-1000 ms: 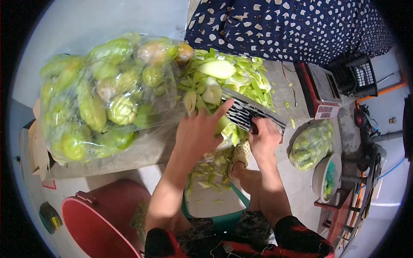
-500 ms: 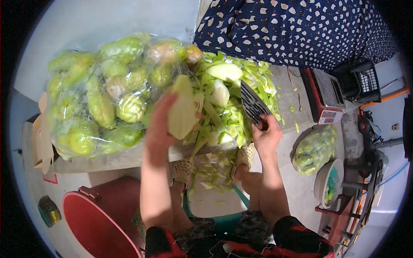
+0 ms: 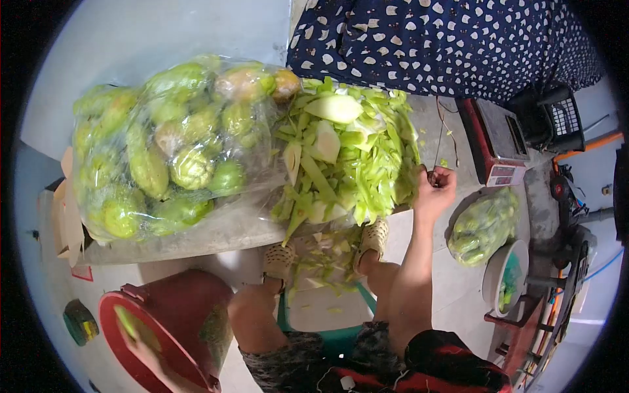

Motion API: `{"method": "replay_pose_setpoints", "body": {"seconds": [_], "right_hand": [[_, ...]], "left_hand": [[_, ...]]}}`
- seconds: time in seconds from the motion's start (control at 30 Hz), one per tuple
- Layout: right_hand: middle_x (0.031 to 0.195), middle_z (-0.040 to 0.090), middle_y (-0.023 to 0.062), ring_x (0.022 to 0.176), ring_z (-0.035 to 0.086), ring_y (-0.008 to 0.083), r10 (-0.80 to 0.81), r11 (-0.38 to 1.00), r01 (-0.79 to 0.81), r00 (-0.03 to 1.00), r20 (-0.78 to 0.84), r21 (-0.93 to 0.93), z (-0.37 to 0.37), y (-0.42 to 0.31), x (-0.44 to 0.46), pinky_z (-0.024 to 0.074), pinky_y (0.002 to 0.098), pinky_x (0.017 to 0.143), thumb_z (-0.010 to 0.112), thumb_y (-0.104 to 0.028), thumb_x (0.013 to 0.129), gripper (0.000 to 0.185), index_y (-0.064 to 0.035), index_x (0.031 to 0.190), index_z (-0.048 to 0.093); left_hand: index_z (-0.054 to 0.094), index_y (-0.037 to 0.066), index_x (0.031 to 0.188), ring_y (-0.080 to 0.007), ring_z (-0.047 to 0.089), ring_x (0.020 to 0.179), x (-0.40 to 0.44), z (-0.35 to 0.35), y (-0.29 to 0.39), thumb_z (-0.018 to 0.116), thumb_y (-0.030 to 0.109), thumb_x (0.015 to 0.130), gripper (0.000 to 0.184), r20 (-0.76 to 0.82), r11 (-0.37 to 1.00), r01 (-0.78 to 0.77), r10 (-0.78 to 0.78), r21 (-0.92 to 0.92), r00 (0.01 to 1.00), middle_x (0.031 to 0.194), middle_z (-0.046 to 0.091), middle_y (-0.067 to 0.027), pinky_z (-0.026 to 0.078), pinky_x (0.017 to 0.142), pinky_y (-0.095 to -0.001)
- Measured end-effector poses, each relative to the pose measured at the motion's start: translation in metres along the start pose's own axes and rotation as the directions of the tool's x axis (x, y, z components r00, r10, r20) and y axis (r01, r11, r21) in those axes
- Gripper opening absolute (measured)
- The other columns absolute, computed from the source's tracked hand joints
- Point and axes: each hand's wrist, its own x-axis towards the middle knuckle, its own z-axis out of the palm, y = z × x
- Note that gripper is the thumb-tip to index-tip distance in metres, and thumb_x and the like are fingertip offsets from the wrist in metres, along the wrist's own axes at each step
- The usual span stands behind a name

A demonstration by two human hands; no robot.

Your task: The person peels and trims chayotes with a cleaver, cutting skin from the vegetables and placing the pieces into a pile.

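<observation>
My left hand (image 3: 145, 352) is at the mouth of a big red bucket (image 3: 196, 301), blurred by motion. A pale green peeled papaya (image 3: 126, 323) shows at its fingers. My right hand (image 3: 434, 193) is closed round the handle of a knife (image 3: 438, 148), whose blade points away and is seen nearly edge-on. Left of that hand lies a heap of green peelings (image 3: 383, 170) on the low grey table (image 3: 177, 246). Peeled papayas (image 3: 334, 109) rest on the heap. A clear plastic bag (image 3: 154, 147) full of unpeeled green papayas stands to the left.
A red weighing scale (image 3: 475, 141) and a black crate (image 3: 557, 121) stand at the right. On the floor are another filled bag (image 3: 485, 226), a white basin (image 3: 496, 278) and fallen peelings (image 3: 324, 262) between my feet. A person's dark patterned garment (image 3: 419, 49) is across the table.
My left hand has carried the peeled papaya from above the table down left to the red bucket. My right hand has moved right with the knife, off the peelings, and turned the blade.
</observation>
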Motion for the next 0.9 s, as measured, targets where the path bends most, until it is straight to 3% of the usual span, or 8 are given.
{"method": "replay_pose_setpoints", "body": {"seconds": [0.13, 0.33, 0.4, 0.43, 0.57, 0.63, 0.73, 0.9], "right_hand": [[0.067, 0.049, -0.0011, 0.06, 0.042, 0.0081, 0.056, 0.996, -0.054, 0.998, -0.014, 0.072, 0.001, 0.005, 0.004, 0.0382, 0.0235, 0.057, 0.075, 0.002, 0.072, 0.023, -0.0021, 0.08, 0.054], [0.068, 0.047, -0.0024, 0.06, 0.041, 0.0073, 0.066, 0.995, -0.064, 0.998, -0.021, 0.079, 0.0, 0.002, 0.007, 0.037, 0.0228, 0.057, 0.075, 0.002, 0.073, 0.024, -0.003, 0.079, 0.053], [0.068, 0.048, -0.0024, 0.061, 0.041, 0.0071, 0.086, 0.992, -0.083, 0.996, -0.029, 0.095, -0.002, 0.005, 0.01, 0.0368, 0.0227, 0.057, 0.075, 0.002, 0.073, 0.024, -0.003, 0.079, 0.052], [0.069, 0.048, -0.0024, 0.061, 0.041, 0.0069, 0.102, 0.989, -0.098, 0.995, -0.025, 0.113, -0.004, 0.007, 0.011, 0.0366, 0.0226, 0.057, 0.075, 0.002, 0.074, 0.024, -0.003, 0.079, 0.052], [0.068, 0.048, -0.0029, 0.061, 0.041, 0.0063, 0.116, 0.987, -0.107, 0.991, -0.065, 0.12, -0.005, 0.009, 0.014, 0.0353, 0.0221, 0.056, 0.076, 0.001, 0.074, 0.025, -0.0035, 0.078, 0.051], [0.068, 0.047, -0.0034, 0.061, 0.04, 0.006, 0.128, 0.987, -0.12, 0.989, -0.074, 0.106, -0.01, 0.004, 0.017, 0.0342, 0.0215, 0.055, 0.076, 0.0, 0.075, 0.026, -0.004, 0.077, 0.05], [0.068, 0.046, -0.0037, 0.06, 0.04, 0.0057, 0.153, 0.979, -0.139, 0.984, -0.09, 0.148, -0.016, 0.004, 0.022, 0.0337, 0.0211, 0.055, 0.077, -0.001, 0.075, 0.027, -0.0044, 0.077, 0.05], [0.068, 0.046, -0.004, 0.06, 0.039, 0.005, 0.167, 0.972, -0.148, 0.981, -0.095, 0.183, -0.018, 0.018, 0.027, 0.0331, 0.0209, 0.055, 0.076, -0.002, 0.076, 0.027, -0.0051, 0.077, 0.05]], "left_hand": [[0.052, -0.004, 0.13, -0.0207, 0.057, 0.108, -0.059, 0.005, -0.04, 0.041, 0.016, 0.097, 0.04, 0.281, 0.892, 0.451, -0.434, 0.003, 0.856, 0.123, 0.059, -0.012, 0.045, 0.093, -0.0315], [0.055, -0.005, 0.124, -0.022, 0.058, 0.104, -0.056, 0.023, 0.016, 0.035, 0.018, 0.098, 0.04, 0.408, 0.747, 0.649, -0.643, 0.145, 0.648, 0.117, 0.062, -0.0131, 0.044, 0.091, -0.0321], [0.051, -0.006, 0.13, -0.0261, 0.057, 0.108, -0.044, 0.043, 0.035, 0.042, 0.015, 0.097, 0.04, 0.086, 0.968, 0.188, -0.204, 0.164, 0.975, 0.12, 0.06, -0.0152, 0.044, 0.094, -0.0356], [0.049, -0.005, 0.133, -0.026, 0.055, 0.114, -0.034, 0.059, 0.055, 0.048, 0.012, 0.096, 0.041, -0.111, 0.992, 0.085, -0.074, 0.095, 0.991, 0.126, 0.058, -0.0166, 0.041, 0.099, -0.0359], [0.049, -0.002, 0.135, -0.0235, 0.056, 0.116, -0.035, 0.167, 0.21, 0.055, 0.01, 0.095, 0.042, 0.128, 0.95, -0.291, 0.304, -0.111, 0.944, 0.128, 0.058, -0.0158, 0.043, 0.1, -0.0349], [0.051, 0.002, 0.134, -0.0235, 0.058, 0.113, -0.044, 0.235, 0.274, 0.061, 0.002, 0.088, 0.047, 0.456, 0.875, -0.38, 0.481, -0.3, 0.748, 0.124, 0.06, -0.0144, 0.046, 0.097, -0.0372], [0.054, 0.007, 0.132, -0.0297, 0.058, 0.116, -0.046, 0.343, 0.34, 0.069, 0.008, 0.079, 0.055, 0.622, 0.681, -0.587, 0.701, -0.437, 0.349, 0.126, 0.059, -0.0176, 0.045, 0.099, -0.0424], [0.042, 0.013, 0.142, -0.0353, 0.045, 0.13, -0.048, 0.498, 0.37, 0.072, 0.017, 0.076, 0.072, 0.597, 0.408, -0.853, 0.788, -0.326, 0.149, 0.134, 0.052, -0.0196, 0.039, 0.107, -0.047]]}}
